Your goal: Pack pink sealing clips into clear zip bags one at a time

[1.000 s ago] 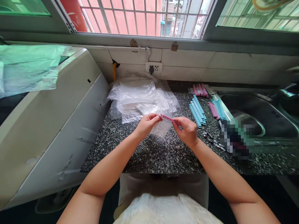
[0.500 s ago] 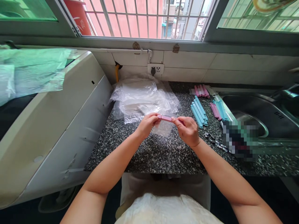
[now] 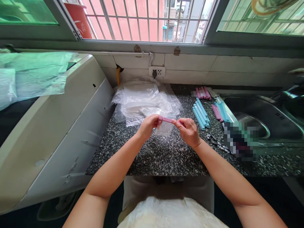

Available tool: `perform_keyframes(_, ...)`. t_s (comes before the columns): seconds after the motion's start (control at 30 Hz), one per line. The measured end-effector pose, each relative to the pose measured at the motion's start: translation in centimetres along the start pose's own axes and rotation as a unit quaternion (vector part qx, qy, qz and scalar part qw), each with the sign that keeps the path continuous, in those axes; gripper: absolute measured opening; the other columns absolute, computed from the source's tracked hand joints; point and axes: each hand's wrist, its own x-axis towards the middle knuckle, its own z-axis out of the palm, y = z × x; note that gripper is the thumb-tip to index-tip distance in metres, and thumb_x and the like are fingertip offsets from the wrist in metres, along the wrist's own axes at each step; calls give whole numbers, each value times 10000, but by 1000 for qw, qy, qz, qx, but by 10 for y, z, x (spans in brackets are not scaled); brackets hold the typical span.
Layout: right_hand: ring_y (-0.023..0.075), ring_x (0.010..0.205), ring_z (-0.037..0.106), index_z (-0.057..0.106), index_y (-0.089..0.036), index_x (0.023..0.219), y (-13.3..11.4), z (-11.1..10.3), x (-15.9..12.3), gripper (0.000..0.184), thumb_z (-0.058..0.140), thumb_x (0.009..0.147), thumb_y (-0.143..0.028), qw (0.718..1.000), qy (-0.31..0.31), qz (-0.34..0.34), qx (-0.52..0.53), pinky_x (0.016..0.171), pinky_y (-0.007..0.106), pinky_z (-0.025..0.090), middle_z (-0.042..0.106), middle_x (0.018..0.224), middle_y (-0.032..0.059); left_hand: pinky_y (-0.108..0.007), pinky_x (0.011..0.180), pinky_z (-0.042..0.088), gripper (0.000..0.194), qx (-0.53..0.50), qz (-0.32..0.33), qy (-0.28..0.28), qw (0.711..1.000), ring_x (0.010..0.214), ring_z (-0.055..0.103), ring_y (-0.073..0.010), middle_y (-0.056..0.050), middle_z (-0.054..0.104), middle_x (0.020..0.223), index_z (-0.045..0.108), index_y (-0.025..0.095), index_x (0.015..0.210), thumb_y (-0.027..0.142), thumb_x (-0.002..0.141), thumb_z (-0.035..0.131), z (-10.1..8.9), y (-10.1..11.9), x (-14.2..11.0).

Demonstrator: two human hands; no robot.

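A pink bag sealing clip (image 3: 166, 120) is stretched level between my hands above the counter. My left hand (image 3: 147, 126) pinches its left end, and my right hand (image 3: 189, 130) grips the right end with the thumb along it. Below the clip shows a small clear plastic bag (image 3: 164, 129); whether the clip is closed on it I cannot tell. Just beyond my hands lies a heap of clear plastic bags (image 3: 144, 95). To the right of my right hand sit a stack of blue clips (image 3: 201, 114), pink clips (image 3: 216, 113) and more pink clips (image 3: 203, 93).
The speckled stone counter (image 3: 152, 158) ends near my body. At right are a steel sink (image 3: 247, 104), a blurred dark object (image 3: 241, 142) and a beaded strap (image 3: 217, 142). A pale appliance (image 3: 78, 104) borders the left. A wall socket (image 3: 159, 71) is behind.
My hands and the pink clip have shifted very slightly left in view, as has the scene. The right thumb lies a little further inward along the clip.
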Motion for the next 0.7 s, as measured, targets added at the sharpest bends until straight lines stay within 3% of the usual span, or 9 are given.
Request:
perform_keyframes(0.17,144,770,531,566,-319,1183,-2,0,1,401,459,866,-98,1000,-2,-15,-20,726,278,454,590,832,33,-237,477,281,319,42,29,-3,999,474,341,-77,30,406,502,482,170,539,439,674,588,0,-1,-1)
perform_keyframes(0.47,149,780,525,545,-332,1205,-3,4,-2,414,455,869,-107,999,-29,-9,-20,732,294,451,592,848,33,-245,480,253,301,147,65,24,987,475,326,-93,33,389,483,506,171,547,414,720,546,-5,-9,2)
perform_keyframes(0.7,163,797,537,547,-240,1203,-8,6,-1,347,495,862,-196,1000,-14,-16,-8,736,303,461,601,869,60,-245,488,262,285,210,78,56,973,476,352,-100,31,411,491,542,159,581,400,728,508,-8,-16,5)
